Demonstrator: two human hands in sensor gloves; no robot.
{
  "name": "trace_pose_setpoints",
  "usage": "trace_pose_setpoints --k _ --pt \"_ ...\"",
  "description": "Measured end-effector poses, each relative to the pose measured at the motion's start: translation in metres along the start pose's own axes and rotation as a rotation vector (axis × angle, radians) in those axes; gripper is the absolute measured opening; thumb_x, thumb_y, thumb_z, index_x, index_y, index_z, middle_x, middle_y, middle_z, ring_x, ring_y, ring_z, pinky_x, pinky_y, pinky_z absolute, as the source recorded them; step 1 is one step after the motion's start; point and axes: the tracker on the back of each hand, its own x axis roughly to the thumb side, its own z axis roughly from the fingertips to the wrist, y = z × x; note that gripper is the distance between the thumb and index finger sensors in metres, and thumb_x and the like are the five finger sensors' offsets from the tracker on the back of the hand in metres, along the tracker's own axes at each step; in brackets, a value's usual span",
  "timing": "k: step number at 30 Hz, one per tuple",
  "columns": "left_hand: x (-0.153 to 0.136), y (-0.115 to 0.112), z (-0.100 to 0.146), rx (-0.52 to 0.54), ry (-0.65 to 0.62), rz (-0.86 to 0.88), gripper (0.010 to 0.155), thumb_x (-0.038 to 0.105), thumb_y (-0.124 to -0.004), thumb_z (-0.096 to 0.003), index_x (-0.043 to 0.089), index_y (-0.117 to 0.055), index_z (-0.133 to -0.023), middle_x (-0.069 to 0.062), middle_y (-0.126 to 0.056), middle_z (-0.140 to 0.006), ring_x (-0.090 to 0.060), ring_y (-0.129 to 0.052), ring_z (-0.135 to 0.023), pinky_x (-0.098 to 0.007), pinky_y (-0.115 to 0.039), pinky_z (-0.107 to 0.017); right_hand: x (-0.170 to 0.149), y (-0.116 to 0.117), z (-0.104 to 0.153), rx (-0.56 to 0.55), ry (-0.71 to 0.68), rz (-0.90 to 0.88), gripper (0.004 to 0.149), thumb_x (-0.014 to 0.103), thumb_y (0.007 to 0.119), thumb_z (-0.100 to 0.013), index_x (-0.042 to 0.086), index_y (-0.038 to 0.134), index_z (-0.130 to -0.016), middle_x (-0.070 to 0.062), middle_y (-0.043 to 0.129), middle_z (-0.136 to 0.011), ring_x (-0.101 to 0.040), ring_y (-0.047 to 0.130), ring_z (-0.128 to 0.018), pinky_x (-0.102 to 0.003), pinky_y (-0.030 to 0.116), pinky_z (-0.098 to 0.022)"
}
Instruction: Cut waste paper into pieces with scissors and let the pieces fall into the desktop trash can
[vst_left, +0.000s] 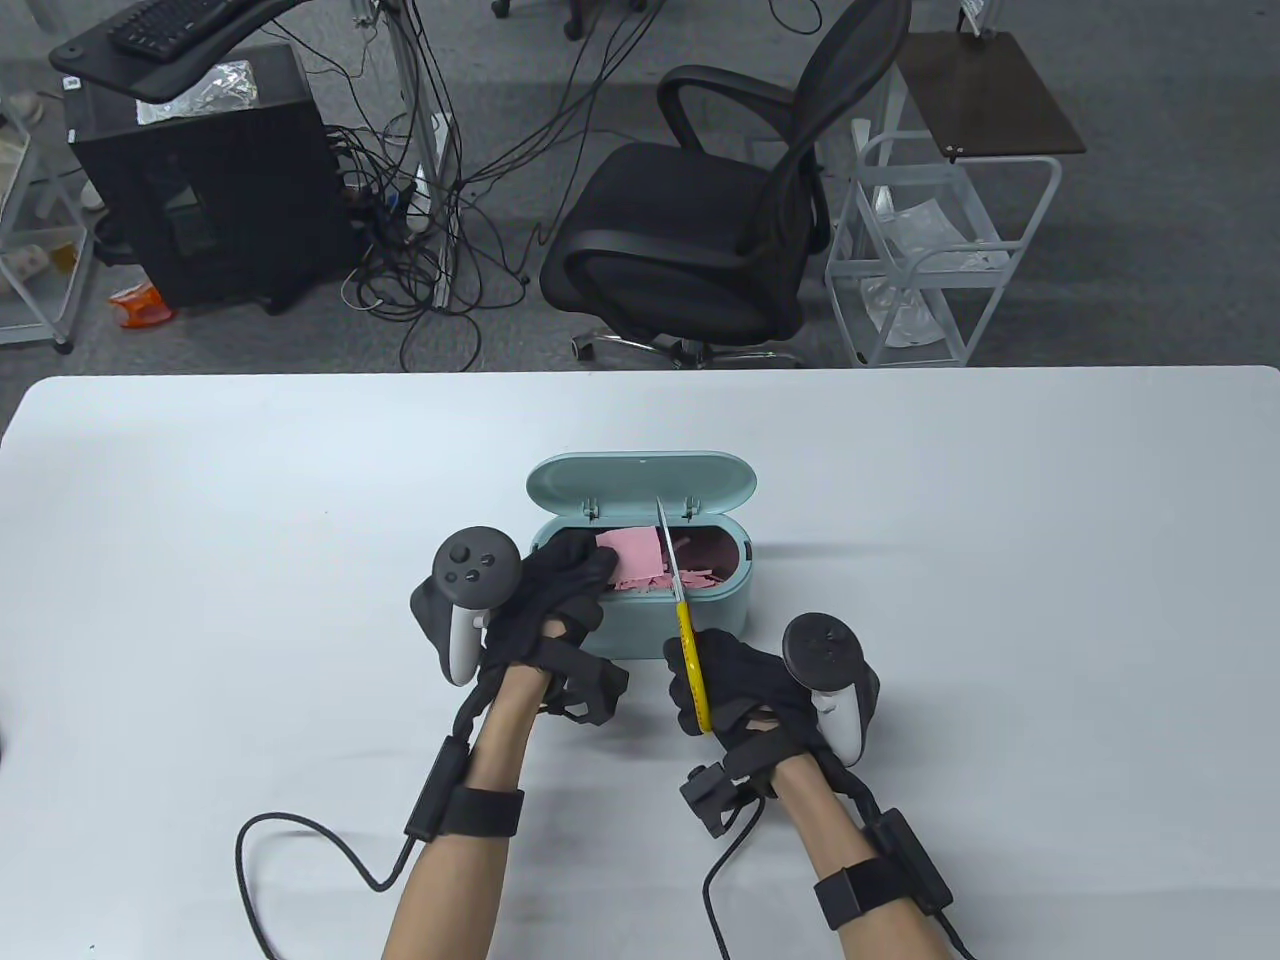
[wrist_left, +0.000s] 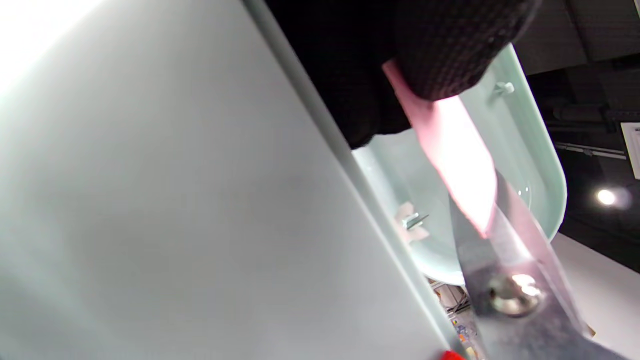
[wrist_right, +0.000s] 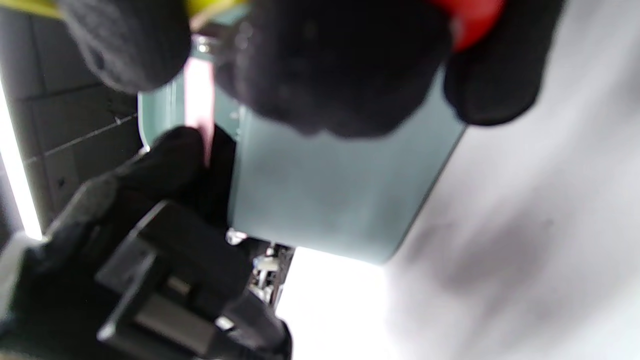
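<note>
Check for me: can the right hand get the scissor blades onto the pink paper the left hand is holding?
Probably yes. The left hand holds the pink paper over the open trash can, and the scissors in the right hand already reach it, nothing between.

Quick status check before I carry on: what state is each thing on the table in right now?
Mint-green desktop trash can: lid open, pink scraps inside.
Pink waste paper sheet: held over the can, between the scissor blades.
Yellow-handled scissors: blades around the paper, tips over the can.
Left hand: pinches the paper.
Right hand: grips the scissors' handles.
</note>
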Motion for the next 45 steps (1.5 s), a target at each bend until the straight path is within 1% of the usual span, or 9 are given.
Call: trace_pose_setpoints --k 3,5,7,11,17,22,34,40,45 --pt "0.000 0.000 0.000 -0.003 0.002 0.008 0.039 0.044 -0.081 -0.0452 0.025 -0.094 -0.076 0.004 -0.102 -0.071 -0.028 -0.093 -0.076 -0.069 -0.040 -0.073 -0.003 -0.002 0.001 0.008 -0.003 0.002 0.059 0.061 0.074 -0.039 0.012 0.079 -0.072 0.003 0.098 -0.046 -0.014 0.101 -0.017 -0.047 0.086 -0.049" --pt "0.000 0.000 0.000 -0.001 0.001 0.009 0.039 0.044 -0.081 -0.0451 0.024 -0.094 -0.076 0.003 -0.102 -0.071 -0.028 -0.093 -0.076 -0.069 -0.040 -0.073 -0.006 -0.001 0.002 0.077 0.014 0.042 0.069 0.067 0.071 -0.038 0.013 0.071 -0.080 -0.001 0.093 -0.059 -0.019 0.099 -0.030 -0.054 0.078 -0.055" --pt "0.000 0.001 0.000 0.000 0.002 0.011 0.039 0.043 -0.081 -0.0452 0.024 -0.094 -0.076 0.003 -0.102 -0.071 -0.028 -0.093 -0.076 -0.069 -0.040 -0.073 -0.010 -0.001 0.005 0.189 0.029 0.100 0.084 0.078 0.060 -0.039 0.012 0.055 -0.091 -0.007 0.081 -0.078 -0.024 0.093 -0.050 -0.060 0.069 -0.062" --pt "-0.001 0.001 0.000 0.007 0.003 0.020 0.039 0.043 -0.081 -0.0452 0.023 -0.094 -0.076 0.003 -0.103 -0.071 -0.028 -0.094 -0.076 -0.070 -0.040 -0.073 -0.013 0.000 0.007 0.215 0.026 0.154 0.087 0.079 0.058 -0.039 0.012 0.048 -0.094 -0.011 0.074 -0.086 -0.029 0.088 -0.058 -0.064 0.062 -0.065" --pt "-0.001 0.001 0.000 0.022 0.003 0.021 0.039 0.044 -0.082 -0.0447 0.023 -0.095 -0.075 0.003 -0.104 -0.069 -0.028 -0.095 -0.075 -0.069 -0.040 -0.073 -0.010 0.009 0.013 0.192 -0.005 0.226 0.086 0.079 0.060 -0.038 0.012 0.054 -0.092 -0.008 0.079 -0.080 -0.025 0.092 -0.052 -0.061 0.068 -0.062" --pt "-0.001 0.001 0.000 0.024 0.002 0.011 0.039 0.045 -0.083 -0.0437 0.025 -0.096 -0.074 0.005 -0.105 -0.068 -0.026 -0.095 -0.075 -0.069 -0.041 -0.073 -0.005 0.011 0.007 0.150 -0.007 0.176 0.081 0.074 0.065 -0.038 0.012 0.059 -0.089 -0.006 0.084 -0.073 -0.025 0.095 -0.046 -0.059 0.072 -0.059" --pt "-0.002 0.001 0.001 0.029 -0.001 0.002 0.039 0.046 -0.084 -0.0430 0.026 -0.097 -0.073 0.005 -0.106 -0.068 -0.026 -0.096 -0.074 -0.069 -0.041 -0.073 -0.003 0.010 0.004 0.110 -0.009 0.131 0.067 0.065 0.065 -0.040 0.012 0.069 -0.080 -0.001 0.091 -0.059 -0.019 0.099 -0.030 -0.052 0.081 -0.052" --pt "-0.001 0.001 0.000 0.008 -0.010 -0.003 0.039 0.045 -0.083 -0.0440 0.025 -0.096 -0.075 0.004 -0.104 -0.070 -0.026 -0.095 -0.076 -0.069 -0.040 -0.073 -0.001 0.006 0.004 0.050 -0.025 0.091 0.057 0.057 0.072 -0.039 0.011 0.077 -0.073 0.004 0.096 -0.046 -0.012 0.100 -0.016 -0.048 0.087 -0.049" --pt "-0.001 0.000 -0.001 -0.028 -0.018 -0.008 0.041 0.042 -0.079 -0.0465 0.023 -0.093 -0.080 0.002 -0.102 -0.074 -0.028 -0.092 -0.078 -0.070 -0.038 -0.073 -0.001 0.005 0.004 0.039 -0.023 0.074 0.057 0.058 0.074 -0.038 0.012 0.079 -0.072 0.005 0.097 -0.044 -0.012 0.101 -0.015 -0.047 0.087 -0.048"
